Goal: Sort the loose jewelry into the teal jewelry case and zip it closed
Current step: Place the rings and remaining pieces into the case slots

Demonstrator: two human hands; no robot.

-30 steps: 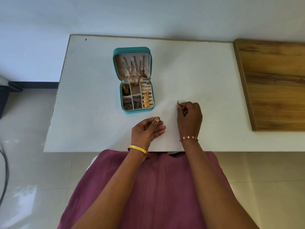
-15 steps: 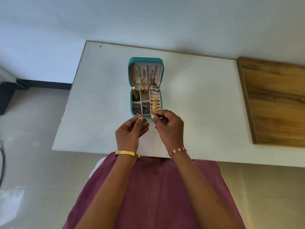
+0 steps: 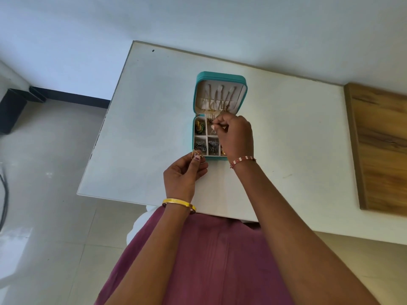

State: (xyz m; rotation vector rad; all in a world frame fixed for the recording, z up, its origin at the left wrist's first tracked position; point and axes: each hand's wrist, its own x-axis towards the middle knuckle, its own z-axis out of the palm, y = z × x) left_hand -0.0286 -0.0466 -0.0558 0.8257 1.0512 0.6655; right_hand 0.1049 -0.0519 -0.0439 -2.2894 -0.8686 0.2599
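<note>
**Both hands at the open teal case, each pinching a small piece**

Nearest, a maroon garment (image 3: 211,260) fills the 6 o'clock part of the view and runs off the bottom edge, hiding the near rim of the white bench (image 3: 286,150) behind it. The left hand (image 3: 184,175), with a gold bangle (image 3: 178,204) on its wrist, sits just at the case's near left corner; its grip is closed, thumb and fingertips pinching a gold triangular earring (image 3: 196,154).

Further on, the right hand (image 3: 234,137), with a red-and-white beaded bracelet (image 3: 242,161) on its wrist, hovers over the tray of the teal jewelry case (image 3: 220,75), covering the right-hand compartments. Its fingers are curled in a pinch on a small piece above the far middle compartment; the piece is too small to identify.

The case lies open on the bench, lid at 12 o'clock. Chains (image 3: 220,95) hang inside the lid; the dark items in the near compartments are hard to make out. No writing is legible.

Open bench spreads towards 3 and 9 o'clock. A wooden surface (image 3: 383,146) at 3 o'clock is cut off by the frame.
</note>
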